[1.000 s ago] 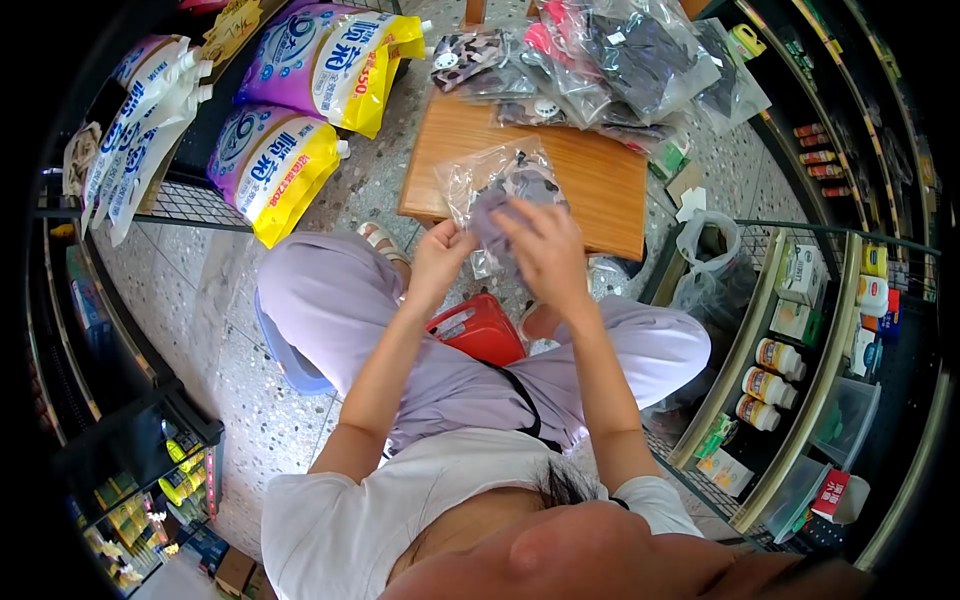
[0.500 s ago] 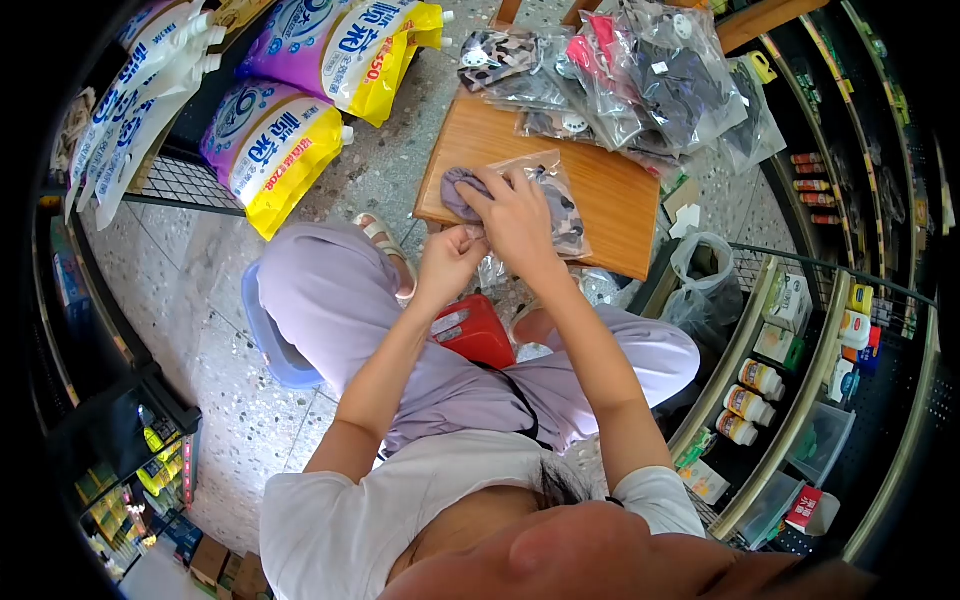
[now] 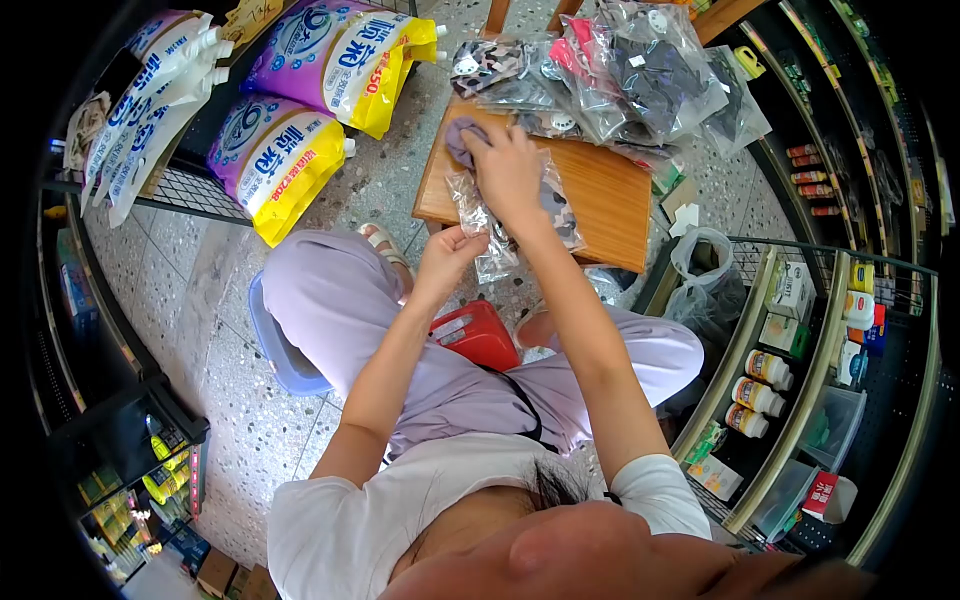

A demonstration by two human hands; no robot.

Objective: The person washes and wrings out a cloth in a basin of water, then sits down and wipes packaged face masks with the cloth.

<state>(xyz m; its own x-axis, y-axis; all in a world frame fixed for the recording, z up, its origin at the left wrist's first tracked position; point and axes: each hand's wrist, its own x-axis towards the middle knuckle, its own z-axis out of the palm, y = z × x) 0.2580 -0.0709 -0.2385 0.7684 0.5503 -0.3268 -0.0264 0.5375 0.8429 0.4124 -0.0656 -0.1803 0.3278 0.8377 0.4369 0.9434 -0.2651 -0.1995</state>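
Observation:
My left hand (image 3: 450,262) is closed in a pinch on the near edge of a clear plastic bag (image 3: 487,255), beside the near edge of a wooden stool (image 3: 610,215). Farther up the stool, my right hand (image 3: 507,178) has its fingers bent over a crumpled grey-purple cloth (image 3: 466,138). Part of the bag lies under my right hand and forearm. To the right of that wrist, a camouflage-patterned item (image 3: 556,200) lies in clear plastic on the stool. Whether it shares the bag in my left hand I cannot tell.
Several bagged dark, pink and camouflage items (image 3: 640,80) are piled at the stool's far end. Large purple-and-yellow detergent bags (image 3: 285,165) stand at left. A red plastic container (image 3: 478,335) is between my legs. Shelves with bottles (image 3: 757,390) and a plastic sack (image 3: 705,275) are at right.
My right hand has moved away from me with the cloth, apart from my left hand. More of the clear bag shows between the hands. The view has shifted slightly.

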